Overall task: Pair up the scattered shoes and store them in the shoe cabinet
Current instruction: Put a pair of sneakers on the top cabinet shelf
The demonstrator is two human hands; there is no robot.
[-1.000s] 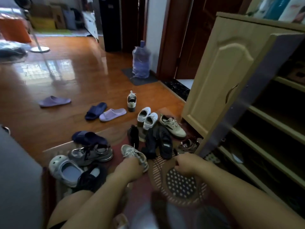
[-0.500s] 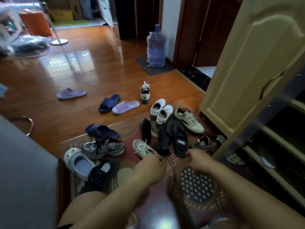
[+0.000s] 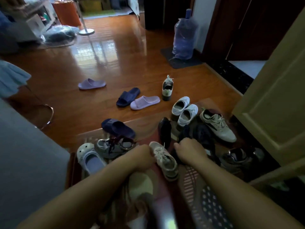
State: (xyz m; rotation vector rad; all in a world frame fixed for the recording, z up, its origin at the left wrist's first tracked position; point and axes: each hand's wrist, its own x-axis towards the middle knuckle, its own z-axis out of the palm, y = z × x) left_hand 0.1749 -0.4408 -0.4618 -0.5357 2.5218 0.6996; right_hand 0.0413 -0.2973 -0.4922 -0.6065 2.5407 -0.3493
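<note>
While both forearms reach forward over the patterned mat (image 3: pixel 204 192), many shoes lie scattered in front of the person. I count 2 lilac slippers: 1 alone on the wooden floor (image 3: pixel 91 84) and 1 more (image 3: pixel 144 102) just beside a navy slipper (image 3: pixel 128 96). A 2nd navy slipper (image 3: pixel 118 128) lies nearer, at the edge of the mat. There are 2 small white sneakers (image 3: pixel 184 111) side by side, 1 big white sneaker with a dark stripe (image 3: pixel 217 125), 1 white-and-dark sneaker standing alone (image 3: pixel 167 88), 1 grey sneaker with dark laces (image 3: pixel 113 146), 1 pale clog (image 3: pixel 90 160) and 1 brownish shoe (image 3: pixel 237 158) near the cabinet door (image 3: pixel 270 103). Some black shoes (image 3: pixel 165 131) lie in a dark pile; their number I cannot tell.

A light laced sneaker (image 3: pixel 165 160) lies between the 2 hands. The left hand (image 3: pixel 142 157) is closed like a fist and touches the sneaker's side near the toe; whether it grips a lace, I cannot tell. The right hand (image 3: pixel 189 152) is curled with fingers down on the dark pile just beside the same sneaker; its grasp is hidden.

The open door stands at the right, close to the pile. Far behind, a blue water bottle (image 3: pixel 184 37) stands on a dark mat.
</note>
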